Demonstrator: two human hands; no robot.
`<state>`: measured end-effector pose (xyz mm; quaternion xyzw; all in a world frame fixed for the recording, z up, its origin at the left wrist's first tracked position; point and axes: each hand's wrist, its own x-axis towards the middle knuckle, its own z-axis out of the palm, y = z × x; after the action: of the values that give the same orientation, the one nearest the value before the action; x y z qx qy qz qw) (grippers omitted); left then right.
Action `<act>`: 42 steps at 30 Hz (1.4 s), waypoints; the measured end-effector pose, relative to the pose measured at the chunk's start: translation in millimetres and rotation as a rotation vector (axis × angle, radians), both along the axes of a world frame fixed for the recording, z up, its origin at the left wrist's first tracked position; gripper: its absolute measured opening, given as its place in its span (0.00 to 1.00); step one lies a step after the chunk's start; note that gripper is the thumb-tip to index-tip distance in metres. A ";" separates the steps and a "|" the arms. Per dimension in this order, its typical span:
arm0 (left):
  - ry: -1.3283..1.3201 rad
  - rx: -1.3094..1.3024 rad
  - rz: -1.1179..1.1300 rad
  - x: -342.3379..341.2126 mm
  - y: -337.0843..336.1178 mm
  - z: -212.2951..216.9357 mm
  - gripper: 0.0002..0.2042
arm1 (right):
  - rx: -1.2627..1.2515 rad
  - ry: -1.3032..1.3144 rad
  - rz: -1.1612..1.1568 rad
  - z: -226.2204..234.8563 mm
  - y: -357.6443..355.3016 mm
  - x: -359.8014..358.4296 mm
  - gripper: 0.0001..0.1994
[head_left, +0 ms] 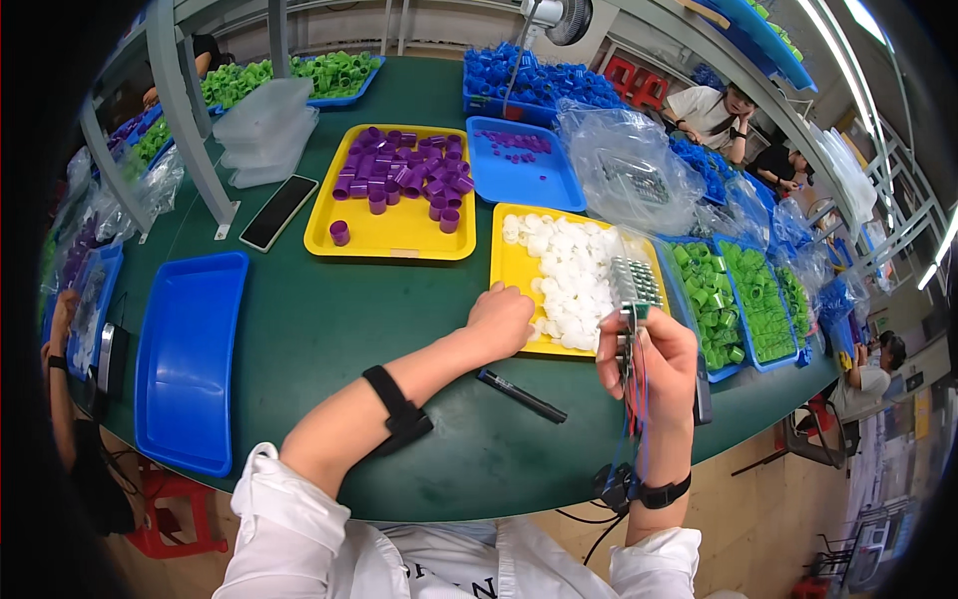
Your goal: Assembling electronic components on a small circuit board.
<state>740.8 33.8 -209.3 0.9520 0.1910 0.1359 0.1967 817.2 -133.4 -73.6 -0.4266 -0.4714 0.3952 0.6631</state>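
My left hand point(502, 319) reaches into the near corner of a yellow tray point(511, 270) and rests on a heap of small white caps point(569, 275); its fingers curl over the caps. My right hand point(654, 364) is raised just right of that tray, closed around a small bundle of metal parts with red and blue wires point(634, 399) hanging down from it. A black strap sits on my left forearm and a black band on my right wrist.
A black pen point(521, 394) lies on the green table between my hands. A yellow tray of purple rings point(399, 175), blue trays point(190, 359), green rings point(738, 295), plastic bags point(629, 160) and a phone point(278, 211) surround the area. Other people sit at the table's edges.
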 end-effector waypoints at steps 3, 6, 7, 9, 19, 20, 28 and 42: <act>0.122 -0.076 0.046 14.5 -7.4 8.8 0.09 | 0.028 -0.117 -0.089 25.3 -18.9 -18.4 0.12; 0.042 -0.090 0.075 22.5 -2.0 -2.4 0.08 | 0.112 -0.267 -0.211 55.4 -45.7 -40.0 0.09; 0.043 -0.089 0.080 21.0 -0.4 -5.5 0.08 | 0.156 -0.299 -0.179 61.4 -55.8 -38.6 0.09; -0.141 -0.157 0.074 14.2 1.8 -4.6 0.07 | 0.313 -0.251 -0.018 65.5 -68.6 -36.4 0.08; -0.658 -1.335 0.125 -126.2 -10.7 76.3 0.10 | -0.256 0.228 0.027 -48.3 15.8 -58.7 0.17; -0.672 -1.327 0.146 -139.3 -13.5 75.5 0.10 | -0.210 0.312 0.037 -57.0 25.3 -59.0 0.17; -0.882 -1.234 0.180 -210.4 -19.2 51.4 0.11 | -0.236 0.198 0.396 -111.5 68.6 -112.3 0.15; -0.904 -1.320 0.088 -217.3 -17.5 7.4 0.13 | -0.176 -0.052 0.207 -129.5 64.2 -139.5 0.18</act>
<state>523.5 16.3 -202.0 0.4836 0.1711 0.3749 0.7722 677.7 -69.2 -203.1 -0.4423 -0.4936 0.4902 0.5661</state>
